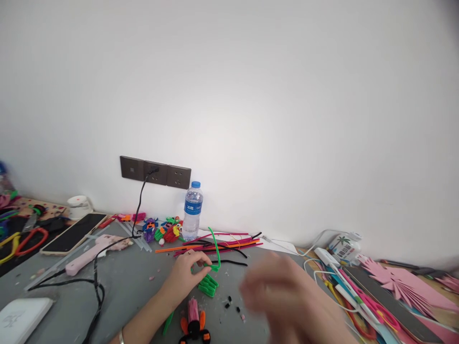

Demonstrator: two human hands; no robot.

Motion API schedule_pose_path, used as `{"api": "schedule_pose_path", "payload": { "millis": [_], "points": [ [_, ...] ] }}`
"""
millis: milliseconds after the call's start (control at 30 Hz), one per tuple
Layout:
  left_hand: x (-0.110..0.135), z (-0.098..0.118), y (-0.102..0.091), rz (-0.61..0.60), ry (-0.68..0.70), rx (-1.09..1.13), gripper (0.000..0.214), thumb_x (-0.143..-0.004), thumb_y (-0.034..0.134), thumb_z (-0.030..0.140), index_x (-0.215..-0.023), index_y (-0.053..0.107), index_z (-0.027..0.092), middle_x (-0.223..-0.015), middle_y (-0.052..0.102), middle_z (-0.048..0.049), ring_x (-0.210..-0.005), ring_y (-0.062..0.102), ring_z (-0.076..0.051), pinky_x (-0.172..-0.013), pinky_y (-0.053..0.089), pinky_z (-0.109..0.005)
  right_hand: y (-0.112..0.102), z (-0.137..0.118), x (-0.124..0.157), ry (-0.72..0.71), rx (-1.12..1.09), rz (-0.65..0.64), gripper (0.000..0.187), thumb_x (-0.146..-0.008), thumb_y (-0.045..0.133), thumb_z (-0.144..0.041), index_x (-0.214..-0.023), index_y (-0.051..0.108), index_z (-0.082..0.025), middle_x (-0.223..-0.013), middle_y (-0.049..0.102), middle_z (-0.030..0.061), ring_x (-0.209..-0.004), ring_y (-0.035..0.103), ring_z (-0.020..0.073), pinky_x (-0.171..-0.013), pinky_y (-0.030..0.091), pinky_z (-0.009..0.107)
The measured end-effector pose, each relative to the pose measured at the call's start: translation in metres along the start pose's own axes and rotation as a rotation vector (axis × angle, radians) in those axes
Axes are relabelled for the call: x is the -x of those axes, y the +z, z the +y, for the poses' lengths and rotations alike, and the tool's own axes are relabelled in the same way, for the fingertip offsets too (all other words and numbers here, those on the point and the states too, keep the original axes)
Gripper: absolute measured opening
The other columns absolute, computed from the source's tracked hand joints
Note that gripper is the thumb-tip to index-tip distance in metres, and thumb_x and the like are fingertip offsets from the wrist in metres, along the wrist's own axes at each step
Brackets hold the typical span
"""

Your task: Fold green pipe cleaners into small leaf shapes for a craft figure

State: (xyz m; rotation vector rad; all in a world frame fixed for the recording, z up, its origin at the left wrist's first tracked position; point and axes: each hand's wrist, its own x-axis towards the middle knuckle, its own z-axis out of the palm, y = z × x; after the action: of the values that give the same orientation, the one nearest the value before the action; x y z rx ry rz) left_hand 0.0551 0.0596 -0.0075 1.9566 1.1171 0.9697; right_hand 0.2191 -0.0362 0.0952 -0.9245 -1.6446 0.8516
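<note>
My left hand [186,271] pinches a bright green pipe cleaner [217,251] between thumb and fingers; its free end bends upward. Just below those fingertips is a folded green pipe-cleaner bundle [208,285]. My right hand [274,291], raised at the right, is smeared by motion, so its fingers cannot be made out. Nearer me lies a small pipe-cleaner figure [193,315] in pink, black and orange. Tiny black bits [228,302] are scattered between the two hands. Behind the left hand lie loose pink, orange and black pipe cleaners [236,244].
A water bottle [192,212] stands against the wall beside small finished figures [168,230]. To the left are a pink glue gun [93,253] with black cord, a phone [75,232], a white box [25,319] and scissors [32,240]. Pink paper [416,286] and pink scissors [380,310] lie right.
</note>
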Motion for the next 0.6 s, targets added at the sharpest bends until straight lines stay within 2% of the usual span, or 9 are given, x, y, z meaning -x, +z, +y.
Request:
{"api": "schedule_pose_path", "payload": {
  "millis": [33, 67, 133, 200, 267, 333, 400, 533, 600],
  "points": [
    [-0.001, 0.001, 0.000, 0.005, -0.011, 0.024, 0.012, -0.077, 0.059, 0.023, -0.078, 0.070, 0.022, -0.075, 0.071, -0.0018, -0.071, 0.060, -0.020, -0.063, 0.043, -0.027, -0.001, 0.011, -0.013, 0.004, 0.021, 0.043, 0.031, -0.088, 0.044, -0.054, -0.088, 0.067, -0.033, -0.084, 0.063, 0.0095, -0.084, 0.056, 0.0282, -0.068, 0.039, 0.044],
    [-0.002, 0.001, -0.001, 0.010, -0.026, 0.046, 0.011, -0.077, 0.059, 0.024, -0.077, 0.070, 0.021, -0.074, 0.070, -0.0020, -0.070, 0.060, -0.020, -0.061, 0.043, -0.026, -0.001, 0.026, -0.025, 0.012, 0.084, 0.163, 0.031, -0.090, 0.044, -0.051, -0.088, 0.065, -0.029, -0.082, 0.062, 0.0081, -0.078, 0.055, 0.0251, -0.070, 0.040, 0.041],
    [-0.004, 0.002, -0.001, 0.020, -0.051, 0.081, 0.012, -0.077, 0.059, 0.027, -0.077, 0.069, 0.020, -0.072, 0.069, -0.0024, -0.067, 0.060, -0.019, -0.059, 0.043, -0.025, 0.000, 0.062, -0.042, 0.076, 0.161, 0.293, 0.028, -0.089, 0.049, -0.048, -0.091, 0.061, -0.023, -0.080, 0.059, 0.0052, -0.069, 0.050, 0.0199, -0.065, 0.038, 0.034],
    [-0.006, 0.002, -0.002, 0.014, -0.054, 0.098, 0.012, -0.077, 0.059, 0.028, -0.077, 0.068, 0.020, -0.072, 0.069, -0.0025, -0.066, 0.060, -0.018, -0.057, 0.043, -0.024, 0.002, 0.098, -0.047, 0.172, 0.085, 0.257, 0.033, -0.087, 0.051, -0.052, -0.088, 0.059, -0.020, -0.070, 0.052, 0.0006, -0.061, 0.044, 0.0159, -0.057, 0.034, 0.029],
    [-0.006, 0.001, -0.002, -0.002, -0.048, 0.097, 0.012, -0.078, 0.059, 0.028, -0.077, 0.067, 0.020, -0.072, 0.069, -0.0022, -0.066, 0.060, -0.018, -0.057, 0.042, -0.024, 0.003, 0.123, -0.045, 0.271, -0.060, 0.103, 0.040, -0.084, 0.052, -0.058, -0.075, 0.056, -0.019, -0.058, 0.041, -0.0044, -0.052, 0.036, 0.0124, -0.051, 0.028, 0.026],
    [-0.007, 0.000, -0.001, -0.016, -0.045, 0.085, 0.012, -0.078, 0.058, 0.028, -0.077, 0.067, 0.020, -0.072, 0.069, -0.0019, -0.066, 0.060, -0.018, -0.056, 0.041, -0.024, 0.003, 0.135, -0.039, 0.352, -0.186, -0.018, 0.042, -0.081, 0.057, -0.059, -0.071, 0.053, -0.019, -0.052, 0.033, -0.0079, -0.048, 0.028, 0.0097, -0.048, 0.022, 0.025],
    [-0.007, -0.003, 0.000, -0.019, -0.053, 0.084, 0.012, -0.077, 0.058, 0.028, -0.079, 0.067, 0.020, -0.073, 0.070, -0.0022, -0.066, 0.060, -0.018, -0.056, 0.040, -0.024, 0.001, 0.136, -0.034, 0.390, -0.282, -0.052, 0.040, -0.078, 0.063, -0.057, -0.073, 0.051, -0.019, -0.051, 0.033, -0.0093, -0.046, 0.027, 0.0086, -0.048, 0.020, 0.024],
    [-0.006, -0.007, 0.000, -0.016, -0.098, 0.098, 0.021, -0.077, 0.059, 0.027, -0.097, 0.062, 0.021, -0.076, 0.071, -0.0012, -0.064, 0.060, -0.018, -0.057, 0.039, -0.025, -0.005, 0.133, -0.033, 0.397, -0.351, 0.023, 0.037, -0.079, 0.064, -0.054, -0.078, 0.053, -0.019, -0.054, 0.046, -0.0067, -0.048, 0.037, 0.0095, -0.051, 0.027, 0.024],
    [-0.005, -0.007, 0.000, -0.041, -0.105, 0.094, 0.021, -0.079, 0.059, 0.028, -0.098, 0.062, 0.021, -0.077, 0.071, -0.0010, -0.068, 0.061, -0.019, -0.060, 0.039, -0.025, -0.007, 0.134, -0.033, 0.397, -0.372, 0.070, 0.036, -0.079, 0.065, -0.053, -0.082, 0.055, -0.019, -0.059, 0.053, -0.0042, -0.051, 0.044, 0.0106, -0.054, 0.032, 0.024]
  ]
}}
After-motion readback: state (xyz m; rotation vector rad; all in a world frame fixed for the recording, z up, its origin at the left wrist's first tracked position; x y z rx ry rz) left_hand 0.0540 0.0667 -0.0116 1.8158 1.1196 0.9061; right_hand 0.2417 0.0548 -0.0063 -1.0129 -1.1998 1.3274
